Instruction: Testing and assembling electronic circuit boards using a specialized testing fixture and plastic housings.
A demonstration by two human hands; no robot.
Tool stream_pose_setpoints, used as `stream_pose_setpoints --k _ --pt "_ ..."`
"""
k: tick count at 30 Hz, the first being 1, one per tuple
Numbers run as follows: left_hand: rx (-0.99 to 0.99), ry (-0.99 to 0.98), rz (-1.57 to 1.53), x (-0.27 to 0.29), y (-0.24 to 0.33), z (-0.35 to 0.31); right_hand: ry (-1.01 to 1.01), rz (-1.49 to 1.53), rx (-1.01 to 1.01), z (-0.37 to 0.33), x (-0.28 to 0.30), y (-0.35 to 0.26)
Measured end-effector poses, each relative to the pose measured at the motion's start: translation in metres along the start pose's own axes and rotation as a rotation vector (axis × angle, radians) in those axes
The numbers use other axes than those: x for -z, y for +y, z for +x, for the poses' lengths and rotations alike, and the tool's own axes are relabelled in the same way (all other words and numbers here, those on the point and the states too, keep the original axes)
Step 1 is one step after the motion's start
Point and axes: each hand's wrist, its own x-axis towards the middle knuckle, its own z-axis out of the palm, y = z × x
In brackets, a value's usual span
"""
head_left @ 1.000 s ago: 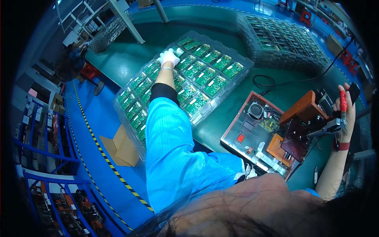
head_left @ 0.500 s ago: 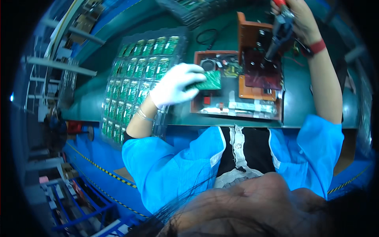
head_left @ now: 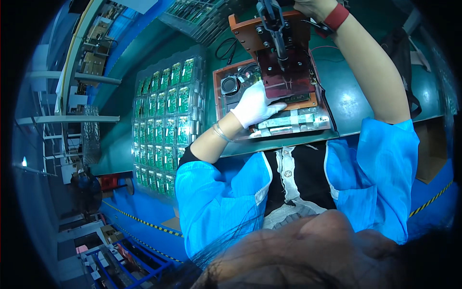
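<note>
My left hand (head_left: pixel 254 105), in a white glove, reaches into the orange test fixture and is closed at the left edge of a green circuit board (head_left: pixel 301 98). The board lies at the orange support block (head_left: pixel 308 104), under a dark red see-through plate (head_left: pixel 284 72) that partly hides board and fingertips. Above the plate stands a metal toggle clamp (head_left: pixel 275 29) on an orange upright (head_left: pixel 245 36). My bare right hand (head_left: pixel 315 8) is at the top edge beside the clamp; its fingers are largely cut off, and the clamp's handle is out of view.
Left of the fixture, stacked clear trays (head_left: pixel 166 113) hold several rows of green boards. More trays (head_left: pixel 192 19) stand at the back. A round speaker (head_left: pixel 230 85) sits in the fixture box, with a black cable (head_left: pixel 226 50) behind it. A dark bag (head_left: pixel 398 58) lies at the right.
My left hand has carried the green board rightward, in under the red plate. My right hand has moved left and up to the picture's edge; the clamp's red handle has left view. The view has shifted.
</note>
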Motion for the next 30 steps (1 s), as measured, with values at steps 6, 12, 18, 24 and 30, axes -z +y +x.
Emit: stream_pose_setpoints --k 6,12,18,24,30 --pt "-0.239 -0.029 0.130 0.001 0.001 0.014 0.007 0.024 -0.007 0.001 0.003 0.005" --pt "-0.248 -0.045 0.181 0.006 0.014 0.008 0.014 0.041 -0.020 0.004 0.006 0.006" --pt "-0.133 -0.083 0.048 0.021 0.003 -0.015 -0.016 -0.023 0.166 -0.005 -0.007 0.000" --pt "0.108 0.039 -0.131 0.038 -0.010 -0.069 -0.094 -0.125 0.563 -0.018 -0.034 -0.032" --pt "0.354 0.225 -0.239 0.024 -0.023 -0.111 -0.447 -1.013 0.950 -0.101 -0.003 -0.033"
